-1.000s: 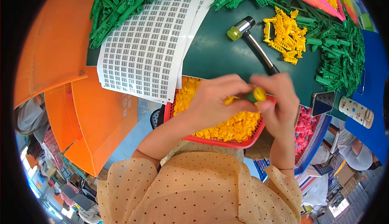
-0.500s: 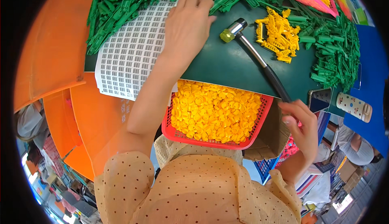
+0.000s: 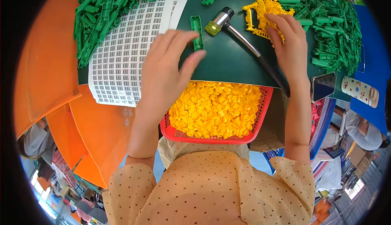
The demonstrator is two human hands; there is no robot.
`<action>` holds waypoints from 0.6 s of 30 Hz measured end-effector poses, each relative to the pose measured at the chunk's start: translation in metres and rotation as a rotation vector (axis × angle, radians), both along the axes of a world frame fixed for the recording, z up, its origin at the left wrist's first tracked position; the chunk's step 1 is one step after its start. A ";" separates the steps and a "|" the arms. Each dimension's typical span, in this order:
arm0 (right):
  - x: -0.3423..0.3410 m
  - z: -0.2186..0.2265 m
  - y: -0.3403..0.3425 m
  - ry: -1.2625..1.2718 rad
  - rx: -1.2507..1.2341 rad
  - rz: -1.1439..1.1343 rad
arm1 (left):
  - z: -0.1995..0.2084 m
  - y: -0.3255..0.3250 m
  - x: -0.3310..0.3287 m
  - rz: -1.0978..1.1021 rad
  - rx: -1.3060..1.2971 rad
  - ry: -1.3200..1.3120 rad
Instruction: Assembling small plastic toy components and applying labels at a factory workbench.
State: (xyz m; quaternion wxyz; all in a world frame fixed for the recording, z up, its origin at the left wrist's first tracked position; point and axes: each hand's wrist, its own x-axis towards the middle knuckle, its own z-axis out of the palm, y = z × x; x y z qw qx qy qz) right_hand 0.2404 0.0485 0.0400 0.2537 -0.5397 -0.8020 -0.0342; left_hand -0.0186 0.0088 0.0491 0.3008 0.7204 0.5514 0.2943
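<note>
A single green plastic piece, a trough-like half shell, lies on the dark green tabletop. Beside it is my left hand, thumb and fingers apart, holding nothing; its index fingertip overlaps the piece's left edge, and I cannot tell if they touch. My right hand reaches over the heap of small yellow plastic parts, fingers curved with a gap between thumb and index. Between the hands rests a mallet with a yellow-and-black head and black grip. Yellow ring-like caps fill a red basket in front of me.
Printed white sticker sheets lie at the left, partly under a green-piece pile. More green pieces are heaped at the right. A phone and a spotted white case sit near the right edge. Orange panels stand left.
My left hand has come back toward me from the green pile, and a green piece now lies beside it. My right hand has moved up from the mallet's grip end to the yellow parts.
</note>
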 end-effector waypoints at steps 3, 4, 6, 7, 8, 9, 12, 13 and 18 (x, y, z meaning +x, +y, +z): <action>0.005 0.000 -0.002 0.119 -0.041 -0.006 | -0.014 0.011 -0.006 -0.034 0.391 0.189; 0.005 0.003 -0.006 0.219 -0.127 -0.056 | -0.019 0.012 -0.009 -0.093 0.392 0.251; 0.002 0.003 -0.007 0.191 -0.107 -0.019 | -0.024 0.010 -0.007 -0.128 0.379 0.276; 0.001 0.003 -0.006 0.161 -0.081 0.013 | -0.021 0.007 -0.007 -0.123 0.373 0.279; -0.003 0.002 -0.004 0.123 -0.065 0.045 | -0.016 0.004 -0.006 -0.133 0.279 0.265; -0.002 0.000 -0.002 0.122 -0.070 0.043 | -0.013 0.000 -0.006 -0.142 0.184 0.250; -0.001 -0.004 0.001 0.032 -0.076 0.079 | -0.013 -0.009 -0.010 -0.083 0.093 0.127; 0.003 -0.004 0.003 0.025 -0.099 0.059 | -0.014 -0.008 -0.012 -0.080 0.086 0.129; -0.004 0.004 -0.002 0.110 -0.171 0.057 | -0.021 0.005 -0.016 -0.040 0.367 0.146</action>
